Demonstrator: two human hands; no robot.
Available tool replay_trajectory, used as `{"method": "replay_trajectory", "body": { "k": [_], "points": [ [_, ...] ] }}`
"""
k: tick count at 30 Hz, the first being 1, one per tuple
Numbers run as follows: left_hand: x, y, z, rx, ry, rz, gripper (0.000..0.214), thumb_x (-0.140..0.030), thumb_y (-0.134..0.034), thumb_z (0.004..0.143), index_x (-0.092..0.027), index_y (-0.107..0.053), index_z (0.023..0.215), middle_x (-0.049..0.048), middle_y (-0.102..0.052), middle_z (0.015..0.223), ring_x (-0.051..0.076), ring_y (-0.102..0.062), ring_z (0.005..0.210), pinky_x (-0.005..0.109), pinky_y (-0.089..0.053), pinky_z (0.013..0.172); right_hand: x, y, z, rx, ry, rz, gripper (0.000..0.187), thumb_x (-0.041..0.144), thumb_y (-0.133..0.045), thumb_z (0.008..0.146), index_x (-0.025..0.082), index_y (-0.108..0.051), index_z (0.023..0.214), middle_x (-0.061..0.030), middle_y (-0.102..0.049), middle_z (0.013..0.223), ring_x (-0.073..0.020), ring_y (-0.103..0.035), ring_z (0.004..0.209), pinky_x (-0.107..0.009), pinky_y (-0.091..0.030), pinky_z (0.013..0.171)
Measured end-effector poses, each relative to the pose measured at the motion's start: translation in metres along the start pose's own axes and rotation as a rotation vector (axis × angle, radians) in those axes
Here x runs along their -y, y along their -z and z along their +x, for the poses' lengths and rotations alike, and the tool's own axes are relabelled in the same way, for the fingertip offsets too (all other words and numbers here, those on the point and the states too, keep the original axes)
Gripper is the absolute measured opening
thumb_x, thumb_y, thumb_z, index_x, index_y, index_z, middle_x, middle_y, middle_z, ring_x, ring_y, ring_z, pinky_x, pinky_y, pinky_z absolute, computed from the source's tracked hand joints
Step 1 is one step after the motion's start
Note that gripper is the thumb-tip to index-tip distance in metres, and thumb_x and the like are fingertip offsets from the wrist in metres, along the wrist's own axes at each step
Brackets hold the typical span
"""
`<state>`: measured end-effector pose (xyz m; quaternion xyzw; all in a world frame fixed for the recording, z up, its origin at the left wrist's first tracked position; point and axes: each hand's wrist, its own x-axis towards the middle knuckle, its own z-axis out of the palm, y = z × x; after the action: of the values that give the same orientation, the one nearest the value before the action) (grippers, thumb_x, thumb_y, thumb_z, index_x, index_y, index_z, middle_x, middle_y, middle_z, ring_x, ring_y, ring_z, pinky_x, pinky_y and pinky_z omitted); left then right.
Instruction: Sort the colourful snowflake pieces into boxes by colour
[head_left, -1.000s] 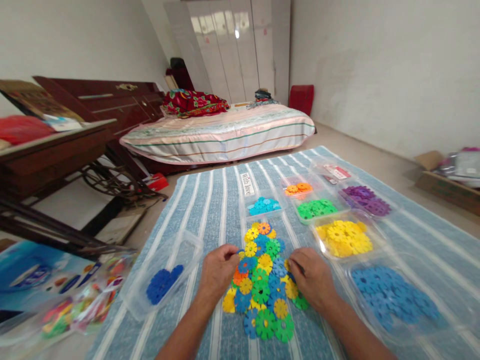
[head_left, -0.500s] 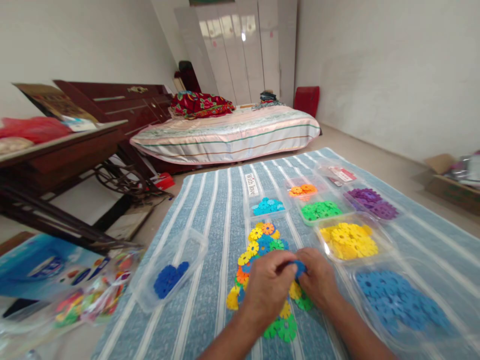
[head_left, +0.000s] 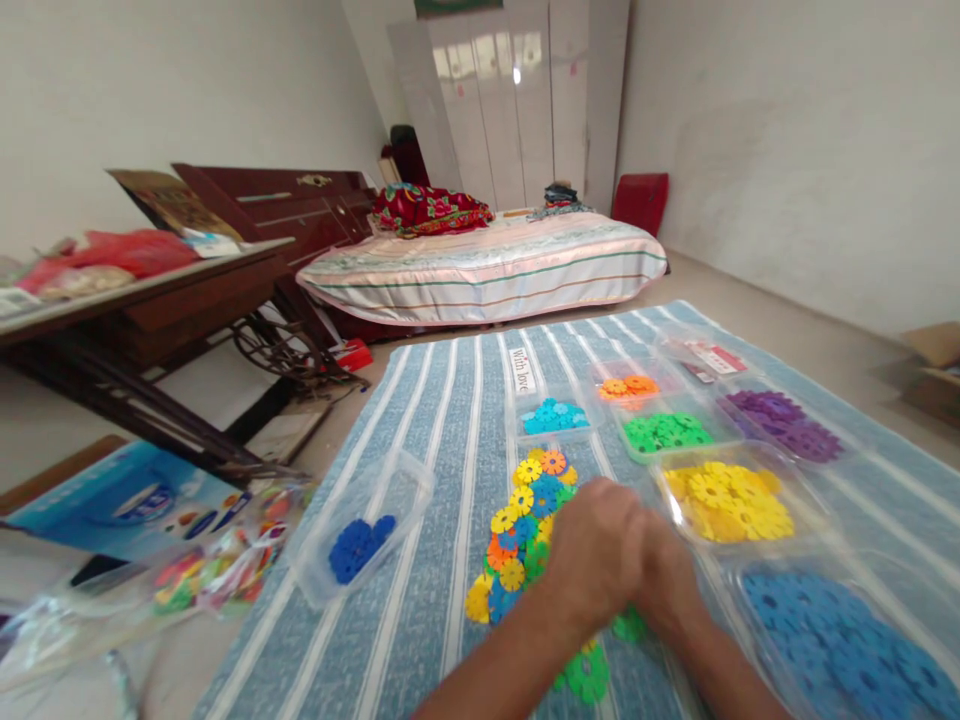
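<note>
A heap of flat, flower-shaped plastic pieces (head_left: 525, 500) in yellow, blue, green and orange lies on a blue striped blanket (head_left: 450, 400). Both my hands are pressed together over the right side of the heap. My left hand (head_left: 592, 550) is curled, reaches across and covers the fingers of my right hand (head_left: 667, 590). What they hold is hidden. Clear tubs of sorted pieces stand around: dark blue (head_left: 360, 535) on the left, light blue (head_left: 555, 415), orange (head_left: 628, 385), green (head_left: 664, 432), purple (head_left: 780, 420), yellow (head_left: 731, 490), and a big blue one (head_left: 832, 640) at the right.
A clear bag of mixed pieces (head_left: 217, 575) and a blue box (head_left: 127, 500) lie off the blanket at the left. A dark wooden table (head_left: 150, 300) stands beyond them. A low bed (head_left: 487, 265) is behind, and a cardboard box (head_left: 934, 365) at far right.
My left hand crossed from the left side of the heap to my right hand, met it around a blue piece, and now covers it. The view has shifted left.
</note>
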<state>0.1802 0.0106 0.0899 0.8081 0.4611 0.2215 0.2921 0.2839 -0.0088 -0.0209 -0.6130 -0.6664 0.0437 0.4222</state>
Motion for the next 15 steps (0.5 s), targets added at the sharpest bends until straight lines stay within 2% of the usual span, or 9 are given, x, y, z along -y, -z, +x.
{"method": "replay_trajectory", "body": {
  "k": [1,3,5,9,13,15],
  "points": [
    [0.015,0.014,0.002,-0.020,0.038,0.068,0.021,-0.019,-0.042,0.081,-0.017,-0.063,0.082,0.0105,-0.062,0.086,0.023,-0.055,0.088,0.038,-0.042,0.085,0.001,0.001,0.001,0.043,0.008,0.006,0.021,0.023,-0.046,0.083,0.022,-0.062,0.071,-0.0036,-0.061,0.072,-0.0179,-0.054,0.071,-0.029,-0.042,0.064],
    [0.044,0.038,0.005,-0.020,0.188,0.373,0.023,-0.018,-0.042,0.080,-0.016,-0.062,0.092,0.0120,-0.061,0.095,0.024,-0.055,0.095,0.038,-0.041,0.086,0.002,0.002,0.002,0.110,-0.004,0.025,0.020,0.023,-0.046,0.084,0.021,-0.061,0.072,-0.0024,-0.061,0.074,-0.0172,-0.054,0.073,-0.029,-0.042,0.067],
    [0.067,0.053,0.006,0.044,0.273,0.520,0.022,-0.017,-0.046,0.077,-0.016,-0.061,0.093,0.0116,-0.061,0.099,0.024,-0.054,0.098,0.036,-0.040,0.086,0.002,0.003,0.003,0.144,-0.027,0.033,0.020,0.023,-0.046,0.084,0.021,-0.061,0.072,-0.0019,-0.061,0.075,-0.0167,-0.054,0.075,-0.029,-0.041,0.069],
    [0.091,0.063,0.009,0.166,0.283,0.510,0.011,-0.017,-0.053,0.069,-0.019,-0.061,0.076,0.0071,-0.062,0.088,0.023,-0.056,0.092,0.031,-0.040,0.078,0.001,0.002,0.004,0.143,-0.035,0.046,0.020,0.023,-0.046,0.085,0.021,-0.061,0.072,-0.0019,-0.062,0.077,-0.0165,-0.053,0.077,-0.029,-0.041,0.071],
    [0.102,0.064,0.014,0.155,0.294,0.440,0.001,-0.018,-0.058,0.063,-0.018,-0.058,0.063,0.0022,-0.058,0.073,0.019,-0.056,0.076,0.027,-0.038,0.067,-0.001,0.001,0.003,0.124,-0.015,0.050,0.020,0.023,-0.045,0.085,0.021,-0.061,0.072,-0.0018,-0.062,0.076,-0.0161,-0.054,0.076,-0.029,-0.041,0.070],
    [0.107,0.065,0.016,0.148,0.301,0.386,0.004,-0.020,-0.061,0.060,-0.018,-0.057,0.061,0.0000,-0.056,0.069,0.016,-0.054,0.070,0.025,-0.036,0.063,-0.001,0.002,0.004,0.119,-0.005,0.049,0.021,0.022,-0.045,0.084,0.021,-0.061,0.072,-0.0017,-0.062,0.075,-0.0160,-0.054,0.075,-0.029,-0.041,0.070]
  ]
}}
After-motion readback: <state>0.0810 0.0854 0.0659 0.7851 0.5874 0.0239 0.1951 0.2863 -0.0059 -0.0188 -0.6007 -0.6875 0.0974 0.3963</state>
